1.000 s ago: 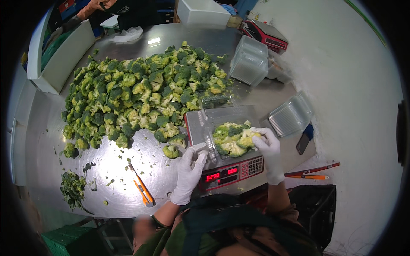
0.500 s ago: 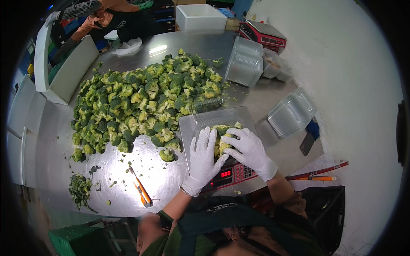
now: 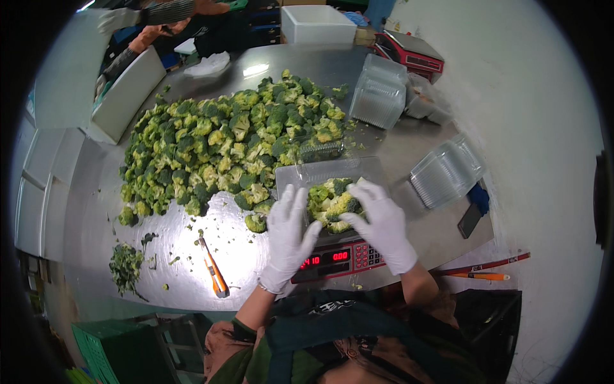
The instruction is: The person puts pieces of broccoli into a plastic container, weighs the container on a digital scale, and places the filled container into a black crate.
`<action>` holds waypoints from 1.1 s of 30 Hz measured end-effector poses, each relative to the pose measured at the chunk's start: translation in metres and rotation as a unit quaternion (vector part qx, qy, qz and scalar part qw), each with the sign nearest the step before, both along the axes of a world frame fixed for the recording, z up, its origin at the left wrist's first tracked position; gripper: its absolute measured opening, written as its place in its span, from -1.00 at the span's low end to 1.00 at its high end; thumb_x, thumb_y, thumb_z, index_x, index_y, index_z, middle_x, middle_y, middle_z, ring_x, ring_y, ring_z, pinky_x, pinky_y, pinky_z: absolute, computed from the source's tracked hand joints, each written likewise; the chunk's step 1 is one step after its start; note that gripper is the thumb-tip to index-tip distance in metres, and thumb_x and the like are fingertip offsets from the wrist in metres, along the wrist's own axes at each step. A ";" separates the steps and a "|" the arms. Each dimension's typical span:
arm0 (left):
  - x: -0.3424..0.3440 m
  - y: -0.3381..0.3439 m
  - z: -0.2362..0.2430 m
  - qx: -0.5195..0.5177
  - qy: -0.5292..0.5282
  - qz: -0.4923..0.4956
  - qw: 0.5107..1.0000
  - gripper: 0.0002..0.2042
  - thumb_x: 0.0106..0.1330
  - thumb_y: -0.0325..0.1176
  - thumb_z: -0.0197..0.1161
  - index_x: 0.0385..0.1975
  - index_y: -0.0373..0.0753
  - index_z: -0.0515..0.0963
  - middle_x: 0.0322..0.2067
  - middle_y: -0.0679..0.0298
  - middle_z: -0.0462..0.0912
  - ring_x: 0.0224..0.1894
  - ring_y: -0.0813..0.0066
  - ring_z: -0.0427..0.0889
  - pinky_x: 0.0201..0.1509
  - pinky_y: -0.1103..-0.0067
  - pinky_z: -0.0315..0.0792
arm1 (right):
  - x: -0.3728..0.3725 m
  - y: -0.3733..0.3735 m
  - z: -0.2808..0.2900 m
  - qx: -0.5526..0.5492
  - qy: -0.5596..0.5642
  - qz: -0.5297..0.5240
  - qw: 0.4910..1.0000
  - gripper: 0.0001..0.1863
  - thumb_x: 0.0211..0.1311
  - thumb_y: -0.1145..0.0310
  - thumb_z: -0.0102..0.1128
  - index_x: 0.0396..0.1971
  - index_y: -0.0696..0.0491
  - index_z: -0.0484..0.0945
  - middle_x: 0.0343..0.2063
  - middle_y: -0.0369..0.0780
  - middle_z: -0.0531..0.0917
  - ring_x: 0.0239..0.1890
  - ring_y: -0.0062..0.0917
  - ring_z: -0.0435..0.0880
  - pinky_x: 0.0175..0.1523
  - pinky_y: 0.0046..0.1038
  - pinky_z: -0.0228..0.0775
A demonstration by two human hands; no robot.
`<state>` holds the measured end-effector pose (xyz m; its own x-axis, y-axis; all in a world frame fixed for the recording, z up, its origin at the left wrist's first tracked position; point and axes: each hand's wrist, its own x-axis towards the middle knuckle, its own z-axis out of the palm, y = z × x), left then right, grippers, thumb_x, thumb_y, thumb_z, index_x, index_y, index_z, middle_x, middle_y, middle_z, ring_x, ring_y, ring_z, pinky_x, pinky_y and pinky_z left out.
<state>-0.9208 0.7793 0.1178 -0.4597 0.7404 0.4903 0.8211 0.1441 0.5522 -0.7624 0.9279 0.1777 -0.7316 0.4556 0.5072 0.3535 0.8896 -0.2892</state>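
A clear plastic clamshell box (image 3: 311, 192) filled with broccoli florets (image 3: 337, 203) sits on a red digital scale (image 3: 358, 256) in front of me. Its lid stands raised on the far side, toward the big heap of broccoli (image 3: 217, 147). My left hand (image 3: 286, 237), in a white glove, is at the box's left side with fingers spread and nothing in it. On the right side, my right hand (image 3: 385, 229), also gloved, has its fingers apart beside the florets. Whether its fingertips touch the broccoli is hard to tell. The scale's red display is lit.
An orange-handled knife (image 3: 215, 272) lies left of the scale near trimmed leaves (image 3: 126, 262). Stacked clear boxes (image 3: 380, 93), more boxes (image 3: 448, 169) and a phone (image 3: 470, 221) are on the right. A co-worker's gloved hand (image 3: 118, 21) is near a white foam box (image 3: 131, 96).
Both my hands have drawn apart from the florets, exposing more of them. More of the scale's display now shows. The co-worker's white foam panel has shifted at upper left.
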 end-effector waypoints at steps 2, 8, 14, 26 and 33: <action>-0.016 -0.026 -0.004 0.043 -0.080 0.039 0.995 -0.38 0.28 -0.34 0.34 0.35 -0.30 0.33 0.32 -0.10 0.35 0.33 0.01 0.36 0.39 0.25 0.24 | 0.018 0.007 0.015 -0.134 0.095 -0.005 0.986 -0.58 0.26 0.20 0.36 0.09 0.02 0.60 0.02 -0.19 0.64 -0.26 -0.44 0.67 -0.12 -0.43 0.54; -0.053 -0.102 -0.047 0.139 -0.427 0.166 0.878 -0.71 0.56 -0.28 0.07 0.07 -0.33 0.57 -0.11 0.22 0.67 -0.25 0.58 0.57 -0.11 0.61 0.50 | 0.085 0.076 -0.016 -0.279 0.099 -0.139 0.945 -0.72 0.41 0.29 0.24 -0.01 0.12 0.66 -0.11 -0.24 0.70 -0.44 -0.71 0.51 -0.25 -0.62 0.39; -0.037 -0.121 -0.049 0.142 -0.495 0.181 0.838 -0.70 0.57 -0.24 0.07 0.08 -0.29 0.58 -0.37 0.32 0.63 -0.53 0.78 0.42 -0.44 0.75 0.31 | 0.082 0.116 -0.035 -0.449 0.103 -0.125 0.879 -0.65 0.48 0.20 0.11 -0.03 0.17 0.68 -0.19 -0.24 0.74 -0.43 -0.79 0.49 -0.34 -0.70 0.27; -0.014 -0.073 -0.041 0.090 -0.499 0.196 0.839 -0.75 0.56 -0.28 0.09 0.02 -0.22 0.63 -0.58 0.42 0.56 -0.62 0.82 0.33 -0.54 0.73 0.25 | 0.007 0.141 -0.042 -0.485 0.135 -0.046 0.863 -0.65 0.47 0.21 0.12 0.00 0.16 0.66 -0.17 -0.26 0.74 -0.30 -0.77 0.57 -0.24 -0.68 0.33; -0.067 -0.073 -0.129 0.049 -0.290 0.285 0.912 -0.77 0.40 -0.36 0.22 -0.02 -0.24 0.64 -0.12 0.12 0.66 -0.07 0.33 0.64 0.05 0.45 0.51 | 0.035 0.134 -0.042 -0.497 0.145 -0.051 0.854 -0.65 0.48 0.28 0.08 0.00 0.24 0.64 -0.19 -0.20 0.72 -0.30 -0.73 0.57 -0.21 -0.64 0.34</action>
